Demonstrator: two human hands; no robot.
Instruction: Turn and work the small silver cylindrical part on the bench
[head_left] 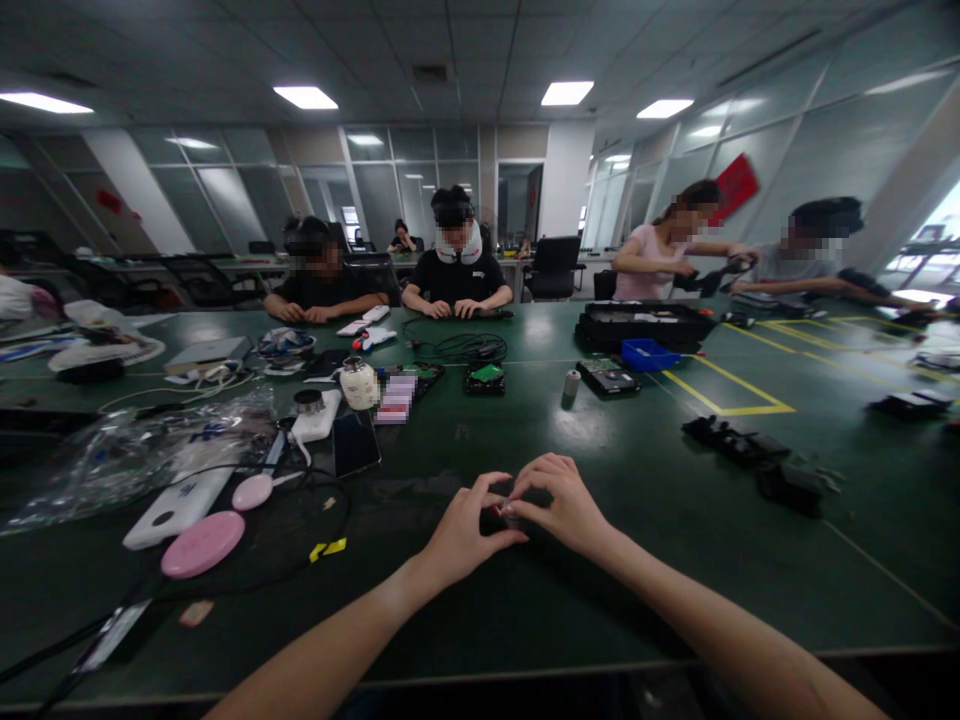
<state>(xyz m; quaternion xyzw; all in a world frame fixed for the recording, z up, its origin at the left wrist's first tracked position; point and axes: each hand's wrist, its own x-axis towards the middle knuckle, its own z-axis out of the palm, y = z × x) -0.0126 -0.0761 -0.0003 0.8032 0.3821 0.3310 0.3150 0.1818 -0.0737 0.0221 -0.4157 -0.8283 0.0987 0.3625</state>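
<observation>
My left hand (pixel 465 528) and my right hand (pixel 561 505) meet just above the green table, in the middle of the view. Between their fingertips is a small, clear, shiny piece (pixel 509 510); its kind is too small to make out. The fingers of my right hand are pinched on it from the right. My left fingers curl against its other side, with the left thumb stretched out below. Part of the piece is hidden by the fingers.
The green table (pixel 637 590) carries a phone (pixel 356 444), a pink round case (pixel 203 544), clear plastic bags (pixel 165 440) and a white jar (pixel 359 384) on the left. Ahead lie hard drives (pixel 484 378), a metal cylinder (pixel 571 383) and a blue tray (pixel 649 354). Several people sit across.
</observation>
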